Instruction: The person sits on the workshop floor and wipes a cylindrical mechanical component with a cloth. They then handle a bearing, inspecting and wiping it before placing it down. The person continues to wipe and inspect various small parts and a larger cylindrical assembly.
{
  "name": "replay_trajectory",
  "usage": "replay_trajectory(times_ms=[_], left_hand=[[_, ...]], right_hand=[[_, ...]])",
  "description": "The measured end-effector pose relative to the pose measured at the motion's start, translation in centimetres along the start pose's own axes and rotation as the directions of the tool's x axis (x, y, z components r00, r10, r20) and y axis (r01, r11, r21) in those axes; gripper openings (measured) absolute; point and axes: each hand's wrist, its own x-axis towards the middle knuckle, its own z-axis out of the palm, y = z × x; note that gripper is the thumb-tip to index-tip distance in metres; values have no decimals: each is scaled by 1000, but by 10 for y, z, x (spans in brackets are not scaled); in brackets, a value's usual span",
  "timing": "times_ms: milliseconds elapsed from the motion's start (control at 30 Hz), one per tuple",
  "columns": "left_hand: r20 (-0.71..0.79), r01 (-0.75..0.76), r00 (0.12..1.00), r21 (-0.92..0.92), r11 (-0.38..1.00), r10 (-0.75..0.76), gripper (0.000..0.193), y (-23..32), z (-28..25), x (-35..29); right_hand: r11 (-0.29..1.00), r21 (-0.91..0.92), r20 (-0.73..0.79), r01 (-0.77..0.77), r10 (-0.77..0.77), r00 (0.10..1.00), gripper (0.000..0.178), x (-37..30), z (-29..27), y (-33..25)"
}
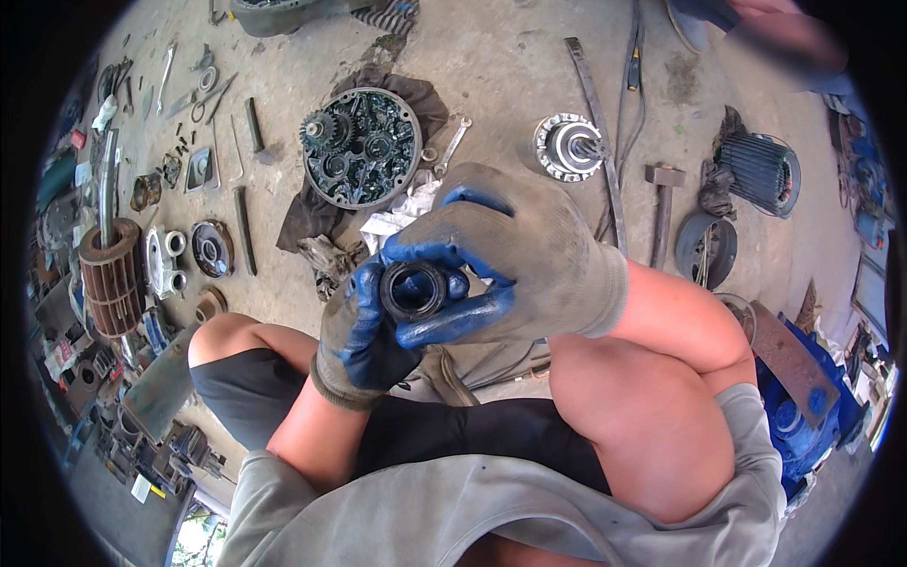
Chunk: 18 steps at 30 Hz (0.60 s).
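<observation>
A dark, oily metal ring [416,313] with a wide round hole is held up between my two gloved hands, above my lap. My left hand [355,331], in a grey and blue coated glove, grips the ring's left side with bent fingers. From the right, my right hand [529,250], in a matching glove, closes thumb and fingers around its other side. Beyond the hands, a round gear housing [404,128] full of oily gears lies on a dark cloth. A white rag [402,213] rests between the housing and my gloves.
Right of the housing are a wrench [455,144], a toothed shaft part [569,148], a long flat bar [595,123] and a hammer [664,213]. A finned motor casing [751,170] lies far right. At left stand a rusty slotted cylinder [111,283] and several loose parts. Another person [789,42] is at top right.
</observation>
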Motion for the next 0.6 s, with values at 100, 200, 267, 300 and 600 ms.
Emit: replay_trajectory(times_ms=[100, 200, 267, 300, 600], left_hand=[[39, 28, 999, 13, 1000, -28, 63, 1, -6, 3], [54, 41, 998, -65, 997, -37, 68, -3, -8, 3], [75, 30, 997, -120, 992, -21, 70, -6, -7, 3], [95, 20, 995, -132, 991, -8, 72, -8, -7, 3], [198, 50, 980, -340, 939, 20, 61, -15, -5, 5]], right_hand=[[1000, 13, 6, -4, 4, 1000, 61, 0, -1, 0], [1000, 17, -6, 4, -4, 1000, 62, 1, -2, 0], [1000, 17, -17, -13, 14, 1000, 63, 1, -3, -2], [1000, 20, -24, -20, 20, 1000, 63, 2, -4, -3], [992, 111, -9, -61, 63, 998, 55, 4, -3, -2]])
